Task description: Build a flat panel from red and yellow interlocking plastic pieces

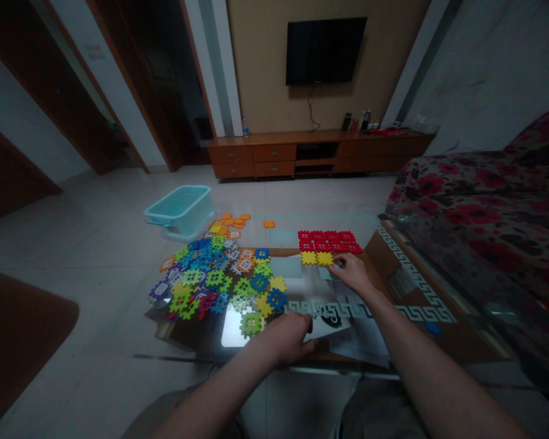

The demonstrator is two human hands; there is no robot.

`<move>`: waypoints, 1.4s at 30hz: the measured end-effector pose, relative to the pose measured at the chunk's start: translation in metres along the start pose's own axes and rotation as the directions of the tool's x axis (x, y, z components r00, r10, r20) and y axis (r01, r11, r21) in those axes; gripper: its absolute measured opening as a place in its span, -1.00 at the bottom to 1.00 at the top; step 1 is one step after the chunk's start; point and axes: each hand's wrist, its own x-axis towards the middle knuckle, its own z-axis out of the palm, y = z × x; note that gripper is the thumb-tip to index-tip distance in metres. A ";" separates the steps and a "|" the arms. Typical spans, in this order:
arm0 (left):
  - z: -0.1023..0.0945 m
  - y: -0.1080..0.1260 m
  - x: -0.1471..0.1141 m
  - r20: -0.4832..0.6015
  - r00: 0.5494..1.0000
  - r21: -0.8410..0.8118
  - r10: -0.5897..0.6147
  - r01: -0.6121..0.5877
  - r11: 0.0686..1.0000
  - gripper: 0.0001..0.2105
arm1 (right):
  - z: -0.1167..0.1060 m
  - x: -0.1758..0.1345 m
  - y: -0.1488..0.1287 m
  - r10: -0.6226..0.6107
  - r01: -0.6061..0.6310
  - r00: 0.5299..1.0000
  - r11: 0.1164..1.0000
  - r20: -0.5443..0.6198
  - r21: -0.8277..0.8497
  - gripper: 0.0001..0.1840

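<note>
My right hand (351, 272) pinches the right edge of a yellow interlocking tile (324, 259). This piece lies beside another yellow tile (308, 258), directly below a block of red window tiles (321, 246) set in two rows. My left hand (296, 336) hovers or rests near the front edge of the glass table, its fingers loosely curled, the thumb apart and nothing visible in it. Closest to it is a green window tile (251, 324). A mixed pile of coloured tiles (215, 278) spreads over the left half of the table.
Orange tiles (239, 222) lie at the far left of the glass, with one orange tile (269, 224) apart. A turquoise plastic tub (183, 210) stands past the left corner. A flowered sofa (476, 195) borders the right side. Along the wall runs a wooden TV cabinet (274, 152).
</note>
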 end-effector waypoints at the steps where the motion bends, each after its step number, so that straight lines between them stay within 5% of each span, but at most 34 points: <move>1: 0.000 0.000 0.000 0.002 1.000 0.005 0.000 0.000 1.000 -0.66 | 0.000 0.000 0.000 0.003 -0.003 1.000 1.000 0.003 -0.002 -0.71; 42: -0.004 0.006 -0.003 0.065 0.998 0.090 -0.018 0.012 0.996 -0.65 | 0.001 0.001 -0.001 0.026 -0.026 1.000 1.000 0.010 -0.017 -0.70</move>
